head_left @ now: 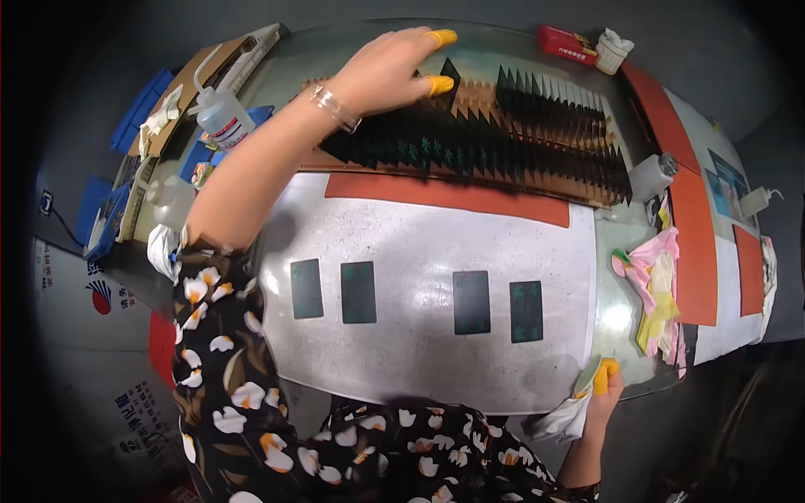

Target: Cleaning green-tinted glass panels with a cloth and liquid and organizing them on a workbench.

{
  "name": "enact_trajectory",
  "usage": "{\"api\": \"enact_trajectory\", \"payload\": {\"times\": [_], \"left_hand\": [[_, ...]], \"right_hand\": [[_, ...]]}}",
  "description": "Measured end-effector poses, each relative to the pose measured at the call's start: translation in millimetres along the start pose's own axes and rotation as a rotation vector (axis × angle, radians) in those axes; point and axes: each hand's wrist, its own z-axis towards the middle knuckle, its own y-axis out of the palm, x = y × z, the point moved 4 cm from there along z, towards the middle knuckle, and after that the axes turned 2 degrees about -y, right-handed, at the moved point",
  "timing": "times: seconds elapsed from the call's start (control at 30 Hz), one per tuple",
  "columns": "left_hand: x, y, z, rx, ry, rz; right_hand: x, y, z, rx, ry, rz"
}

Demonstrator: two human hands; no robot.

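Observation:
My left hand (386, 71), with yellow finger cots on thumb and forefinger, reaches over the far rack. Its fingers are spread. The thumb lies against or just in front of a dark rectangular panel (451, 74) standing upright; I cannot tell if they touch. Many like panels stand in rows in the brown slotted rack (537, 191). At the lower right, my right hand (605, 394), also with yellow finger cots, is closed on a white cloth (566, 417) with a pale green edge or pad (587, 375) beside it. Several dark green-patterned panels (359, 292) lie flat on the white mat (402, 369).
Left are a squeeze bottle (223, 117) and blue trays (141, 109). To the right stand a grey-capped bottle (652, 176) and crumpled pink and yellow cloths (658, 289). A red box (567, 44) and white tissue (615, 50) sit at the back. An orange strip (444, 198) borders the rack.

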Motion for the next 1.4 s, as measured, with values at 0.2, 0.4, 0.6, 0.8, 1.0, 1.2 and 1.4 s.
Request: {"api": "enact_trajectory", "payload": {"times": [0.2, 0.4, 0.6, 0.8, 1.0, 1.2, 1.4], "left_hand": [[87.8, 12.2, -188.2, -0.379, -0.167, -0.266], [97.0, 39.7, -262.6, -0.467, -0.427, -0.188], [103.3, 23.6, -241.7, -0.4, -0.335, -0.246], [39.7, -23.2, -60.7, -0.147, -0.16, -0.157], [-23.3, 63.2, 53.1, -0.467, -0.112, 0.222], [-18.3, 97.4, 88.5, -0.71, -0.1, 0.245], [-9.7, 58.8, 69.7, -0.261, -0.045, 0.064]], "right_hand": [[-0.1, 0.6, 3.3, -0.003, -0.062, -0.001], [3.5, 2.2, -1.7, -0.009, -0.041, -0.008], [7.6, -2.9, 2.2, -0.013, -0.068, -0.015], [0.5, -0.1, 7.2, 0.015, -0.103, -0.046], [5.1, 1.4, 4.5, 0.026, -0.022, 0.043], [9.4, -5.1, 13.9, 0.054, -0.09, -0.013], [-11.4, 1.5, 12.4, 0.034, -0.178, -0.154]]}}
